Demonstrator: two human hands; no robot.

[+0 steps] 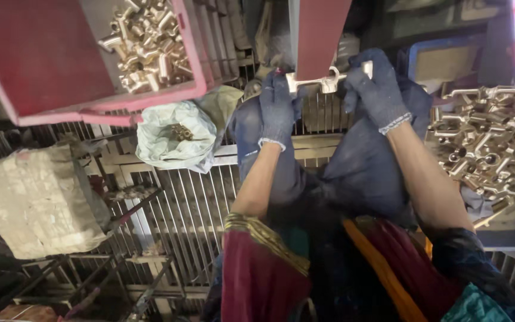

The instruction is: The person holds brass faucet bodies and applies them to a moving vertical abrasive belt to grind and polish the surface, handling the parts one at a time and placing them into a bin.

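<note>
far left of the fitting (320, 80) — a pale metal part with stubby branches, the landmark here — sits a lumpy sack (37, 200) on a dark metal frame. above it and still left of the fitting, a red bin (49, 65) hangs tilted, its right end heaped with brass pieces (147, 42). below that bin, nearer the fitting, lies a crumpled pale bag (177, 134) with a few brass bits showing in its mouth. all of this rests over a slatted metal grate (186, 209).

the left hand (276, 107), in a dark blue glove, is closed around the left end of the fitting, fingers wrapped over it. the fitting itself is held level, up against the lower edge of a red upright (317, 33). the right hand (377, 89), gloved the same, pinches the fitting's right end between thumb and fingers — both hands hold it at once. a dark cloth (359, 173) drapes under both forearms, below the fitting.

right of the fitting, a big pile of brass tees (487, 143) is heaped near the right forearm, and above that pile stands a blue tray (442, 59).
</note>
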